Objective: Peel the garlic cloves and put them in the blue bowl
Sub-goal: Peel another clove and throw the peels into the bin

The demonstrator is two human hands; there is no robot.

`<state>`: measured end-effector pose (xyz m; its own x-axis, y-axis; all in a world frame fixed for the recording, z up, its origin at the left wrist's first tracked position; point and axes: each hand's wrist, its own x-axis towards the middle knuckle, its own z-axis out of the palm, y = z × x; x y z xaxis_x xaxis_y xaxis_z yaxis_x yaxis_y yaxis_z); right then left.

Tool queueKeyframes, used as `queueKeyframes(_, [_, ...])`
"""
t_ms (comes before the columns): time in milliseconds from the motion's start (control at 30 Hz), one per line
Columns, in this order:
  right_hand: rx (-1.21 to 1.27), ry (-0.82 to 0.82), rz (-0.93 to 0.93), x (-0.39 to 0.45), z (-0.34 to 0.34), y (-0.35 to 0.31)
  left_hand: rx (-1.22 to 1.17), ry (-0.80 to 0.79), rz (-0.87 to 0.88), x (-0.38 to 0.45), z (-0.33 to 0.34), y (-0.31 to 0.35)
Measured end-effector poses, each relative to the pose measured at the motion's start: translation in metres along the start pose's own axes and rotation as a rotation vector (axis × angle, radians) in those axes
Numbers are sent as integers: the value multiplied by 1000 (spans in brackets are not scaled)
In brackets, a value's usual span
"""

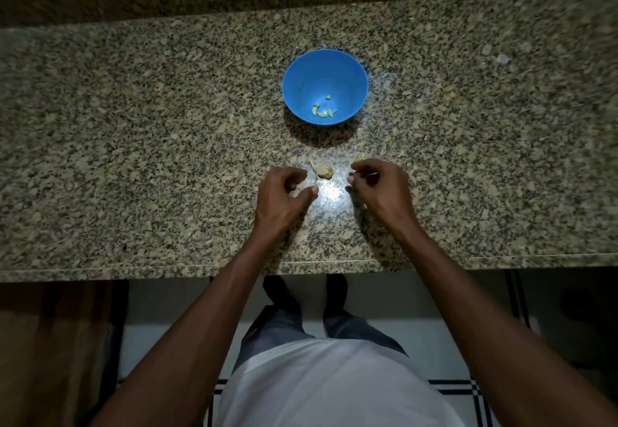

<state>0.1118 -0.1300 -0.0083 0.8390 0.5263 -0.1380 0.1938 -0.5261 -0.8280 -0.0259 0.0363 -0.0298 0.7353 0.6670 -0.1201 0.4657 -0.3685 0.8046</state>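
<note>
Both hands are hovering low over the speckled granite countertop (133, 145), either side of a bright glare patch. On the left, the left hand (284, 196) is curling its fingers loosely with the thumb reaching toward the glare, and nothing is showing in its grasp. Over on the right, the right hand (381, 189) is bunching its fingertips together around a thin pale sliver, too small to say whether it is garlic skin or something else.

Lying between the two hands, slightly beyond the fingertips, is a pale unpeeled garlic piece (321, 170), sitting on the stone just beside the left hand's knuckles but not touching them. Another small pale bit (359, 160) is peeking out just past the right hand's knuckles.

Farther back, straight ahead, the blue bowl (301, 69) is standing upright on the countertop, well apart from the hands, and it is holding a few peeled garlic cloves (322, 110), yellowish, clustered at its bottom toward the near wall.
</note>
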Motion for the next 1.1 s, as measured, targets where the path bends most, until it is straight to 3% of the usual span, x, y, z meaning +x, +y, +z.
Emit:
queueKeyframes(133, [-98,-100,-137,7,24,-14,144,-55,75,0,4,0])
queueKeyframes(300, [-241,-127,-224,18,35,-19,152,-73,102,-10,1,-3])
queueKeyframes(667, [-226,-55,-238,32,10,-23,112,19,56,-17,-2,-5])
queueKeyframes(967, [-499,-301,-379,62,22,-28,143,-35,99,-18,0,-1])
queueKeyframes(1100, [-565,-252,-403,34,26,-27,136,-50,99,-18,0,-3])
